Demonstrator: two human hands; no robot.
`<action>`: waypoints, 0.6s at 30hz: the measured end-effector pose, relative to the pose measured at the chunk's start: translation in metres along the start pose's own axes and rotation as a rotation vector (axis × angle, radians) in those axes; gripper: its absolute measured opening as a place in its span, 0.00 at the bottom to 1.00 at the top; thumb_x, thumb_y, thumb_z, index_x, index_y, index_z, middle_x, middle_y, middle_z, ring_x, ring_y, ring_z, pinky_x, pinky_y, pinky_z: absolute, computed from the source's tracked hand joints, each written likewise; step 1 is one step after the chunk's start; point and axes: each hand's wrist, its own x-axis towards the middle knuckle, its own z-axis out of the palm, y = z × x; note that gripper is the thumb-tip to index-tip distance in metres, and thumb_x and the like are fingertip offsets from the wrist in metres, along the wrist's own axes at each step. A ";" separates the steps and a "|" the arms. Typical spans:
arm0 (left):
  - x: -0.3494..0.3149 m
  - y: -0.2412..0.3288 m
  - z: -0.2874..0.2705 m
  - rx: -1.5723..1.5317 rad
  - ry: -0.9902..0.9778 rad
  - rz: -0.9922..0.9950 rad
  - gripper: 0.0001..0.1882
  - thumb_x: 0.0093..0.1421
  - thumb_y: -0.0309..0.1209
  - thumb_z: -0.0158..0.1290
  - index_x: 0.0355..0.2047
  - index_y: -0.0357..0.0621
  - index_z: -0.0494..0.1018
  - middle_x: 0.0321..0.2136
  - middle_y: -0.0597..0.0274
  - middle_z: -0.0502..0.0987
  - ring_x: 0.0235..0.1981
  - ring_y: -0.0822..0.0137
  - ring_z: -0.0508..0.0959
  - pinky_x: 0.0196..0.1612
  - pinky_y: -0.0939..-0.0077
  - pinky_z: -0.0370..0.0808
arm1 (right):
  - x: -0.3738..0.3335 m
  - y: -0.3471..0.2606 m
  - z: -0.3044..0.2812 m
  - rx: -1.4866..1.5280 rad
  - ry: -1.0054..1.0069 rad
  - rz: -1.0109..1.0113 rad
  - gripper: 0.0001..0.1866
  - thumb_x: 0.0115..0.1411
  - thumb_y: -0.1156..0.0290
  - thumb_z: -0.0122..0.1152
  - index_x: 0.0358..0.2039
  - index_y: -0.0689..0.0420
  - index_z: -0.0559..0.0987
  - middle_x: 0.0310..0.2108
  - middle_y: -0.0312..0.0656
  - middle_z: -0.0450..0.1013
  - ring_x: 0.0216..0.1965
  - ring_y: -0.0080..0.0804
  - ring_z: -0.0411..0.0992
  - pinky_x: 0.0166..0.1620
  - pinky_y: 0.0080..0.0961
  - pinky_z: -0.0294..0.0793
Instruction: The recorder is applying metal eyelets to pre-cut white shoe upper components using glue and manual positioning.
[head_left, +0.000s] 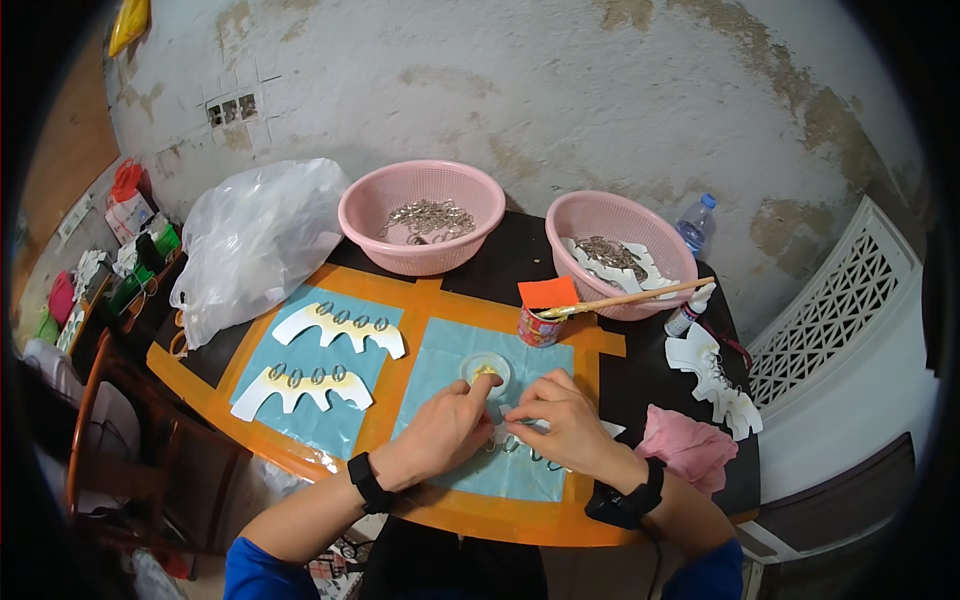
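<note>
On the right blue sheet (450, 345), my left hand (450, 425) stretches its index finger to the rim of a small clear dish (500, 388) with yellowish paste in it. The other fingers of that hand curl low, partly hidden. My right hand (565, 425) pinches thumb and fingers together just right of it; what lies between the tips is too small to make out. Under both hands is a white scalloped piece (612, 429), mostly covered, with several metal rings (511, 443) along it. Two similar white pieces with rings and yellowish smears, one upper (338, 330) and one lower (300, 390), lie on the left blue sheet.
Pink baskets, one left (421, 262) and one right (570, 215), hold metal rings. A brush (640, 298) lies across a small tin (538, 328). Nearby are a plastic bag (260, 240), a water bottle (695, 222), a white squeeze bottle (685, 318), more white pieces (715, 380) and a pink cloth (685, 447).
</note>
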 end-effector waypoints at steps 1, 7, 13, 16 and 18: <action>0.000 0.000 -0.002 -0.013 0.000 0.020 0.34 0.59 0.23 0.61 0.64 0.41 0.63 0.33 0.55 0.84 0.42 0.49 0.80 0.46 0.57 0.78 | 0.003 -0.001 0.003 -0.016 -0.012 -0.022 0.07 0.53 0.74 0.74 0.34 0.56 0.87 0.35 0.37 0.77 0.45 0.41 0.71 0.48 0.37 0.73; -0.005 -0.001 -0.007 -0.014 -0.035 0.033 0.48 0.57 0.22 0.62 0.75 0.37 0.51 0.35 0.52 0.85 0.44 0.45 0.78 0.49 0.56 0.77 | 0.009 0.003 0.010 0.025 -0.123 -0.037 0.08 0.51 0.73 0.73 0.33 0.55 0.83 0.37 0.36 0.76 0.49 0.41 0.70 0.52 0.36 0.71; -0.003 -0.018 -0.011 -0.159 -0.089 0.065 0.47 0.57 0.17 0.57 0.75 0.37 0.50 0.37 0.54 0.86 0.47 0.47 0.76 0.53 0.56 0.74 | 0.013 -0.005 0.010 -0.143 -0.119 -0.243 0.08 0.51 0.74 0.73 0.31 0.52 0.83 0.36 0.33 0.74 0.47 0.37 0.70 0.49 0.35 0.67; -0.002 -0.021 -0.012 -0.155 -0.100 0.073 0.46 0.57 0.17 0.56 0.75 0.38 0.50 0.36 0.55 0.87 0.47 0.47 0.76 0.53 0.57 0.74 | 0.015 -0.008 0.010 -0.175 -0.122 -0.306 0.07 0.51 0.75 0.72 0.31 0.51 0.83 0.34 0.32 0.71 0.46 0.35 0.70 0.46 0.35 0.66; -0.001 -0.024 -0.012 -0.174 -0.110 0.065 0.47 0.57 0.16 0.57 0.76 0.39 0.50 0.36 0.54 0.86 0.46 0.47 0.77 0.52 0.58 0.76 | 0.018 -0.010 0.008 -0.187 -0.135 -0.332 0.06 0.52 0.74 0.71 0.31 0.51 0.83 0.34 0.32 0.70 0.44 0.34 0.69 0.44 0.34 0.65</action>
